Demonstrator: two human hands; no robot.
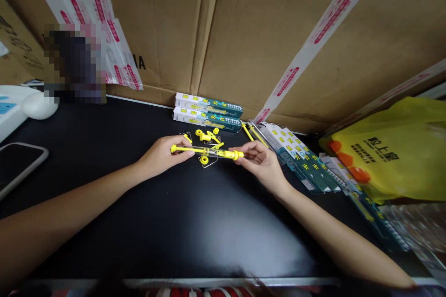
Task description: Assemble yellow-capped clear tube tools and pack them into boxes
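Note:
A tube spring scale [213, 151], clear with yellow end parts and a yellow rod inside, lies level between my hands above the table. My left hand [166, 154] pinches its left part between thumb and fingers. On its yellow right end the fingertips of my right hand [262, 161] are closed. Just behind it lie loose yellow plastic parts [205, 136] and thin wire hooks. A yellow ring [204, 160] sits on the table below the tube, beside a bent wire piece [210, 165].
Two printed spring scale boxes [209, 119] are stacked against the cardboard wall [167, 23]. To the right are clear tubes with yellow rods [256, 133], flat unfolded boxes [303, 158] and a yellow bag [393, 148]. A phone [22, 162] and a white device [14, 106] lie left on the black table [167, 236].

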